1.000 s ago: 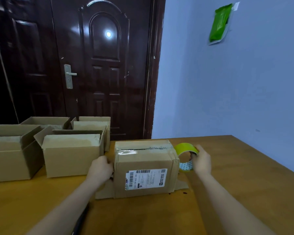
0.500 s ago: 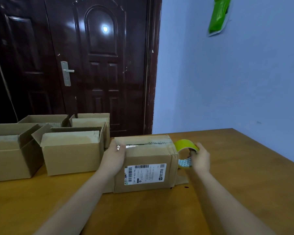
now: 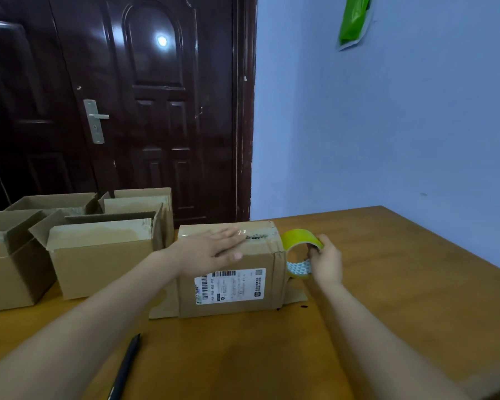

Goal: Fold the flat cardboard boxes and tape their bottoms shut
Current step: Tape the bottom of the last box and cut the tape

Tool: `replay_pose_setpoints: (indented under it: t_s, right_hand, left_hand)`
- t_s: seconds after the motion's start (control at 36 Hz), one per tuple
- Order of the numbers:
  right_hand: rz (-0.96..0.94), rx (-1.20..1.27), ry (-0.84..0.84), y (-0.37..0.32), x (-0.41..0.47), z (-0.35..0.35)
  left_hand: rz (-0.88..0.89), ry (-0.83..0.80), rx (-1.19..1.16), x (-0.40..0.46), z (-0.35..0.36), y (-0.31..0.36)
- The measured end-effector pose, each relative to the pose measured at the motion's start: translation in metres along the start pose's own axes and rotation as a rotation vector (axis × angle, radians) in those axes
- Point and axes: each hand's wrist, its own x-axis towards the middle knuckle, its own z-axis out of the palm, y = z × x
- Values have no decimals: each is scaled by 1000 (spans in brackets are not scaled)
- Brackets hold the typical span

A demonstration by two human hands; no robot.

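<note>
Five cardboard boxes [image 3: 228, 281], one tape roll [image 3: 299, 249], one pen [image 3: 126, 368], two hands [image 3: 211, 251].

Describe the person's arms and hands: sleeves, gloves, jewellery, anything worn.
Both forearms are bare right to the frame's lower edge; no sleeve shows. The left hand and right hand wear no gloves, and no ring, watch or bracelet is visible. Fingernails look short and unpainted.

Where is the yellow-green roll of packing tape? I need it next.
In the head view, the yellow-green roll of packing tape is right of centre, gripped by the right hand against the right end of the labelled cardboard box.
</note>
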Motion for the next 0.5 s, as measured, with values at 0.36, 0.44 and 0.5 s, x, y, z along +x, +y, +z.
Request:
replay_pose_setpoints:
  t_s: [0.36,0.44,0.5]
  right_hand:
    - [150,112,-283,14,-5,-17]
    - [235,240,-379,13,-6,-25]
    - [236,328,-363,11,-8,-31]
  left_hand:
    - [-27,-32,-17,0,-1,1]
    - [-49,-24,-23,0,0,2]
    - [-53,-18,-22,1,0,1]
